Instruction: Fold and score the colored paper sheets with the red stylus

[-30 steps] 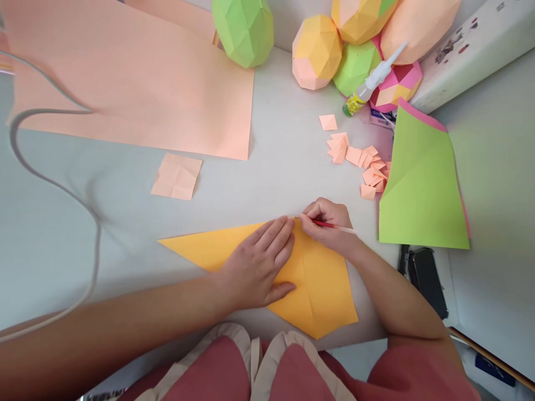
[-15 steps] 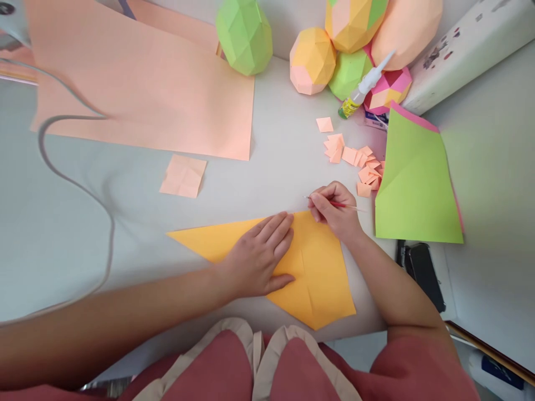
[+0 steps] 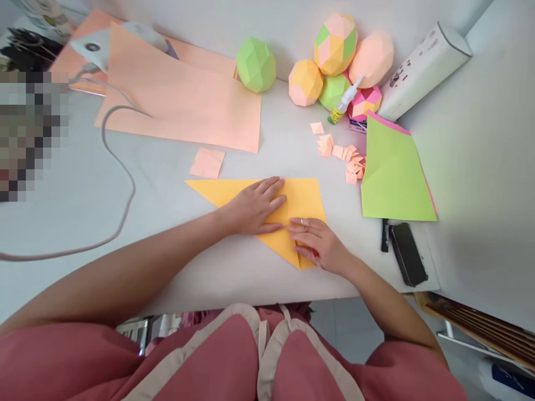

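A yellow-orange sheet of paper [image 3: 303,192] with a long point toward the left lies in front of me. My left hand [image 3: 253,209] rests flat on its middle, fingers spread and holding nothing. On the lower right part of the sheet is my right hand [image 3: 321,243], fingertips against the paper beside a crease. A thin red pen-like stick [image 3: 315,254] with a pale tip is tucked between those fingers. The right hand covers part of the sheet, so whether a flap is folded over there is unclear.
Large peach paper [image 3: 188,106] lies back left, near a looping grey cable [image 3: 129,172]. Small peach pieces [image 3: 353,167], a glue bottle [image 3: 343,106] and faceted paper balls [image 3: 305,83] are behind. Green paper [image 3: 395,178] and a black phone [image 3: 407,253] are at right.
My right hand has moved from the sheet's far edge down to its lower right part, the red stick shifting among its fingers. My left hand still lies flat. The head view has shifted.
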### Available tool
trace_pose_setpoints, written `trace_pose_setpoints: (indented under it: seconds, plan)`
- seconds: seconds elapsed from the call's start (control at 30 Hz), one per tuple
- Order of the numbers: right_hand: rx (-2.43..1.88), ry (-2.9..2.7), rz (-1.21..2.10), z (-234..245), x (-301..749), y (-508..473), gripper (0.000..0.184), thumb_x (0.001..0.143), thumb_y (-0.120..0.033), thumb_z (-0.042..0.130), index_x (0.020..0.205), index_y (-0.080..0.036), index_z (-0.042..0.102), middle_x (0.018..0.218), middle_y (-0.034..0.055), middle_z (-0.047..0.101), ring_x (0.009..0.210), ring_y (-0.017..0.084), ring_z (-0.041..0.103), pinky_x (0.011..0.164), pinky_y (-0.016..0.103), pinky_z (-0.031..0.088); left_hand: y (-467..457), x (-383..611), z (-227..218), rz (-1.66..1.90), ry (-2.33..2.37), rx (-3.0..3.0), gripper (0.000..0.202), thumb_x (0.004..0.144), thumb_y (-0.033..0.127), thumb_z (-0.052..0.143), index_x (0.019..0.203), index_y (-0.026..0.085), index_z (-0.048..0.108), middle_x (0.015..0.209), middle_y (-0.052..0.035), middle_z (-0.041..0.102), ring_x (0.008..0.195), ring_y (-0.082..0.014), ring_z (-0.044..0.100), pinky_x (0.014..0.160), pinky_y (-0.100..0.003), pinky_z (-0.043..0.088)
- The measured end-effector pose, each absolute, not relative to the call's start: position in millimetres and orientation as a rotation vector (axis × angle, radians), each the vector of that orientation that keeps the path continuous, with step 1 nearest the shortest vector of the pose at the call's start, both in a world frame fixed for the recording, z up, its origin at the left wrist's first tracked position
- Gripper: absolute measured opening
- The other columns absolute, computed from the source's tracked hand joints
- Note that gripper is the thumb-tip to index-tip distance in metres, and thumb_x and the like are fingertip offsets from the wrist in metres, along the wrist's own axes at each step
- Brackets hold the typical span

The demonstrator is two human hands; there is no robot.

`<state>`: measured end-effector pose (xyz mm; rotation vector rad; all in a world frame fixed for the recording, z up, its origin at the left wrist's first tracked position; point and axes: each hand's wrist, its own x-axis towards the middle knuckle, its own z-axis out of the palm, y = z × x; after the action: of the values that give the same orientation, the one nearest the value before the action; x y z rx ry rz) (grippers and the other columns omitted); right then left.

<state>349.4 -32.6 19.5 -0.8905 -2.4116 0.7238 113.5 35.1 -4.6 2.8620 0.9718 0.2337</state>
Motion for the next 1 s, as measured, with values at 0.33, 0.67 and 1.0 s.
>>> trace_pose_setpoints:
  seconds: [0.33,0.67,1.0]
  plan:
    - [-0.796,-2.491,0.404,10,361,-97,0.023,0.085,-0.008,0.058,0.102,-0.023,0.064,0.112,0.0054,0.073,0.122,0.022,0.059,0.107,0.049,0.044,17,122,3,0.229,0.908,3.058,0.031,0.093,0.031,0.044,0.11,0.014,0.064,0.114,-0.0159,0.059,0.108,-0.0305,0.053,0.09,-0.042,0.044]
    - [-0.793,-2.366,0.518,10,363,-109,0.02,0.083,-0.009,0.06,0.099,-0.021,0.066,0.102,0.0072,0.075,0.111,0.02,0.065,0.108,0.048,0.044,-36,159,8,0.011,1.347,2.773,0.082,0.082,0.062,0.054,0.133,-0.002,0.047,0.147,-0.033,0.034,0.137,-0.0467,0.03,0.108,-0.058,0.024]
    - [-1.065,-1.658,1.316,16,366,-92,0.047,0.1,-0.047,0.028,0.105,-0.023,0.068,0.065,0.0007,0.063,0.066,0.015,0.061,0.076,0.038,0.055,-35,163,17,-0.337,1.344,2.504,0.115,0.074,0.08,0.044,0.15,-0.003,0.018,0.158,-0.0273,-0.003,0.146,-0.0404,-0.009,0.117,-0.054,-0.005]
